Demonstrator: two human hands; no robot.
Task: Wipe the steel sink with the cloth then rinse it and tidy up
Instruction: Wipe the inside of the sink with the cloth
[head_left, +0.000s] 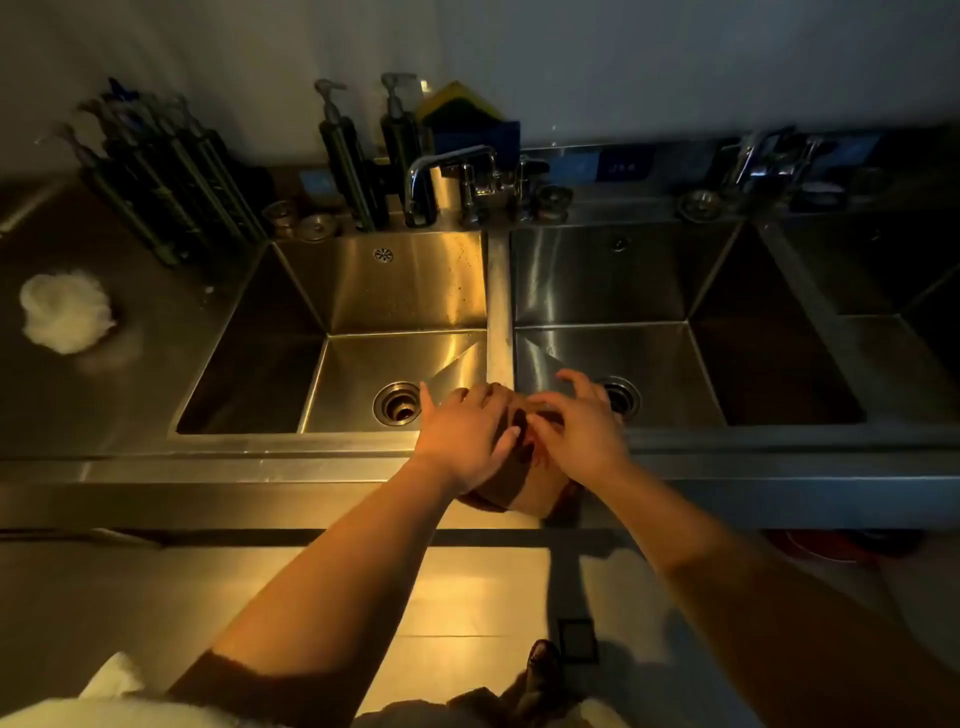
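Spanning the view, a steel bench (130, 395) holds the left sink (395, 291) and a second sink (623, 280), split by a narrow divider. A brown cloth (511, 486) lies over the front rim at that divider and hangs down the bench front. The left hand (462, 436) rests flat on the cloth, fingers straight. The right hand (582, 431) touches it with fingers spread and bent; whether it pinches the fabric I cannot tell. A tap (441, 166) stands behind, and a white wad (65, 312) lies far left.
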